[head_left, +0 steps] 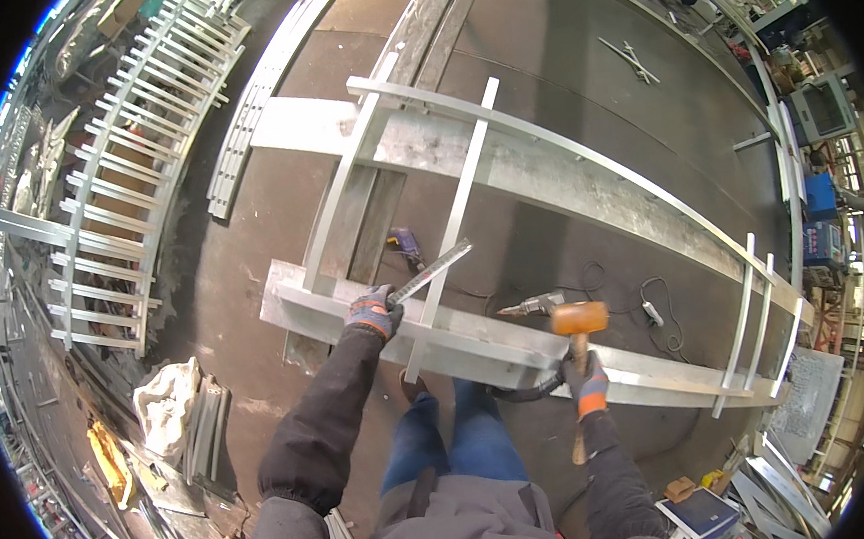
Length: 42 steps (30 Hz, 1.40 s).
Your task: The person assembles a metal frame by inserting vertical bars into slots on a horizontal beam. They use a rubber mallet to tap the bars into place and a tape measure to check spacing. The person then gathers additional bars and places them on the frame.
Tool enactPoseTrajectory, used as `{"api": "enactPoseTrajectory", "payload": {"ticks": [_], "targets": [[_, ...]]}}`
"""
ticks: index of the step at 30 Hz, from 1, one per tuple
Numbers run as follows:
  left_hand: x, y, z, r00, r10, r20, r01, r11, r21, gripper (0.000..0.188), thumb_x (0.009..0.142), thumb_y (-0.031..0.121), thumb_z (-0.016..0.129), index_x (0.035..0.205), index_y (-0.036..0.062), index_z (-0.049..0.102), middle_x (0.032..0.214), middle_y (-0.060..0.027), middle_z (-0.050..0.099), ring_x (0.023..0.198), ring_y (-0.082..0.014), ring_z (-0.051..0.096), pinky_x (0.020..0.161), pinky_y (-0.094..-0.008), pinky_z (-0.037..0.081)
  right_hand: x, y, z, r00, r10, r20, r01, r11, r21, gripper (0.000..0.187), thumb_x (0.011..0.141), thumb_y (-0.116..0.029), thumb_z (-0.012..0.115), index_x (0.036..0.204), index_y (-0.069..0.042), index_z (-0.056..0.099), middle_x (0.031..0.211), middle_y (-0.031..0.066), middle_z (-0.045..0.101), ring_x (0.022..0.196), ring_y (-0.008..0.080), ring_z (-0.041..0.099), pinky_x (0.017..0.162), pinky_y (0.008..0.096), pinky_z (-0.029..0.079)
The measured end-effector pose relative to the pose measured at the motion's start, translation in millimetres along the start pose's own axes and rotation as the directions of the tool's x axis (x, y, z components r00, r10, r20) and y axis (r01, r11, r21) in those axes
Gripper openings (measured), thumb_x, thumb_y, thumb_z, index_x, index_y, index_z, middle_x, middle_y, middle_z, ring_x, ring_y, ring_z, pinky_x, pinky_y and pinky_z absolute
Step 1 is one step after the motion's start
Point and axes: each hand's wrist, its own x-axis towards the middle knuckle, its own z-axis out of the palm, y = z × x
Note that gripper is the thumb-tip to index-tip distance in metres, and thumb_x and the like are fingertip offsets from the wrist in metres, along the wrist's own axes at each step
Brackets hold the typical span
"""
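Note:
A long metal railing frame (543,142) with cross bars lies over two wide steel beams. My left hand (373,312), in a grey and orange glove, holds a steel square ruler (432,271) against the near rail and a vertical bar (450,238). My right hand (588,384), gloved too, grips the handle of a wooden-headed mallet (580,317), its head raised above the near beam (498,350). A welding torch (533,305) rests on the floor just beyond the beam, its hose running under my right hand.
Finished railing sections (116,191) lie at the left. Loose metal strips (260,101) sit beside them. A cloth (166,403) and scrap lie at the lower left. A welding machine (820,197), cables (645,305) and a blue box (705,516) stand at the right.

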Motion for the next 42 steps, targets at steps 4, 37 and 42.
{"api": "enactPoseTrajectory", "payload": {"ticks": [4, 37, 42], "targets": [[61, 32, 14, 0.993, -0.05, 0.107, 0.052, 0.998, -0.021, 0.053, 0.084, 0.038, 0.073, 0.13, 0.0116, 0.066, 0.12, -0.0201, 0.07, 0.113, -0.0395, 0.066, 0.097, -0.0486, 0.053, 100, -5, -18, 0.994, 0.1, 0.052, -0.096, 0.993, -0.076, 0.041, 0.082, -0.033, 0.082, 0.105, -0.003, 0.069, 0.088, 0.0131, 0.071, 0.079, 0.0225, 0.068, 0.075, 0.0391, 0.055], [133, 40, 76, 0.972, -0.137, 0.193, 0.107, 0.982, 0.157, 0.027, 0.072, 0.022, 0.072, 0.09, 0.0014, 0.072, 0.073, -0.0117, 0.07, 0.067, -0.023, 0.066, 0.063, -0.0401, 0.052, 92, 27, -1, 0.917, 0.326, 0.231, -0.23, 0.903, -0.362, 0.044, 0.09, -0.036, 0.071, 0.13, -0.019, 0.061, 0.126, 0.0146, 0.067, 0.122, 0.0376, 0.061, 0.099, 0.0509, 0.048], [113, 60, 82, 0.969, -0.183, 0.165, 0.142, 0.962, 0.232, 0.031, 0.071, 0.023, 0.067, 0.095, 0.0026, 0.071, 0.077, -0.0143, 0.069, 0.072, -0.0274, 0.066, 0.066, -0.042, 0.052, 74, 20, 9, 0.968, 0.24, 0.068, -0.207, 0.926, -0.317, 0.036, 0.094, -0.029, 0.064, 0.129, -0.019, 0.061, 0.121, 0.0127, 0.067, 0.119, 0.0358, 0.061, 0.099, 0.0487, 0.047]]}}
